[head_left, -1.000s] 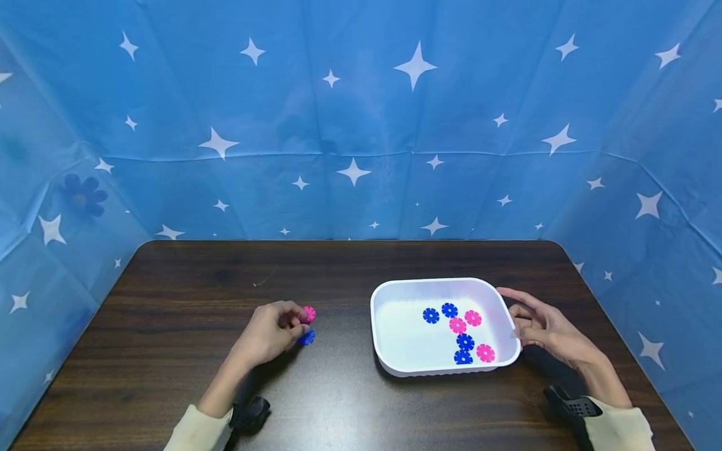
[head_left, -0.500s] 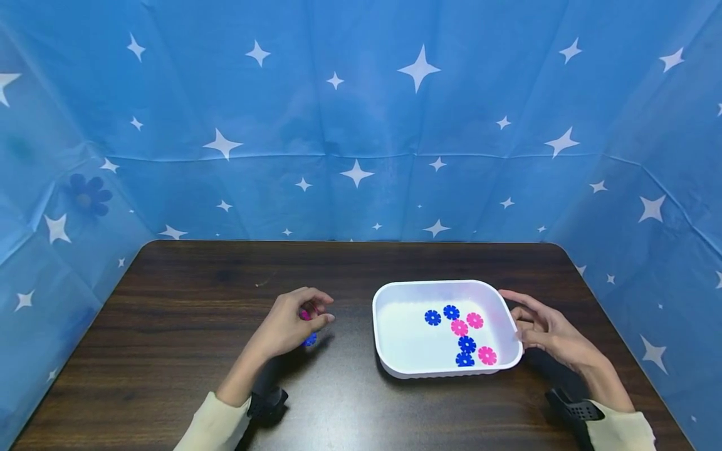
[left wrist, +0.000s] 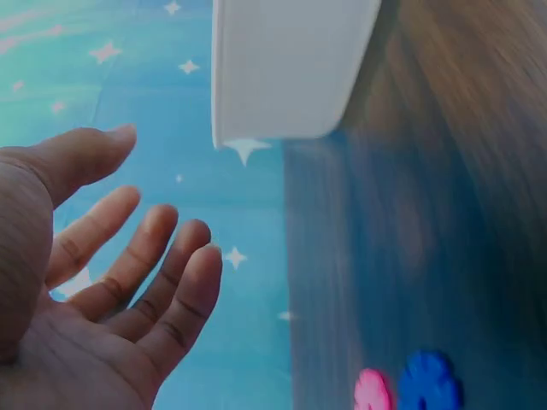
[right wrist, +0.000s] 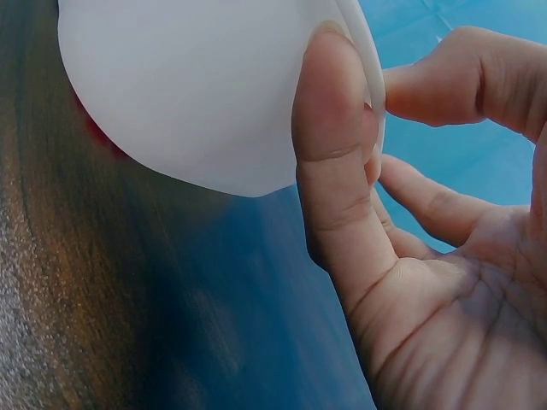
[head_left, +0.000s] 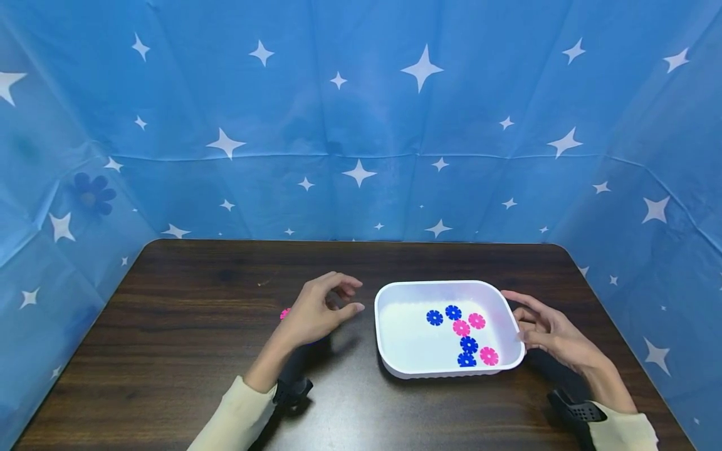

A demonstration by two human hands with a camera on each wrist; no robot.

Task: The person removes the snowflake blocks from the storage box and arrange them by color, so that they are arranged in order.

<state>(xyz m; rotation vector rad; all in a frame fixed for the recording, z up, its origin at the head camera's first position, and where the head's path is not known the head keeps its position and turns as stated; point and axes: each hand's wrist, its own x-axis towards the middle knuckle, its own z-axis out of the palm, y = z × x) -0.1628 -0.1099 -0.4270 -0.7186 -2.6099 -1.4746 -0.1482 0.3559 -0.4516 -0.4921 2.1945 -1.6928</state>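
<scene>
My left hand (head_left: 318,313) is raised over the table, left of the white tray (head_left: 395,326); thumb and fingers are apart and loosely bent, with nothing between them, as the left wrist view shows. Behind it lie a pink notched disc (left wrist: 373,391) and a blue notched disc (left wrist: 429,383); the hand mostly covers these in the head view. At the tray's right end, my right hand (head_left: 555,335) pinches the rim (right wrist: 373,77), thumb on one face and fingers on the other. Inside the tray lie several blue discs (head_left: 434,317) and pink discs (head_left: 476,321), flower-shaped and flat.
The dark wooden table (head_left: 197,338) has rounded far corners. A blue curtain with white stars (head_left: 361,125) stands behind it and along both sides. A dark wrist camera (head_left: 293,393) sits on the left wrist, another (head_left: 578,407) on the right.
My left hand has moved right and up, away from the loose pink and blue discs towards the tray, and its fingers have spread. The right hand keeps its place on the rim.
</scene>
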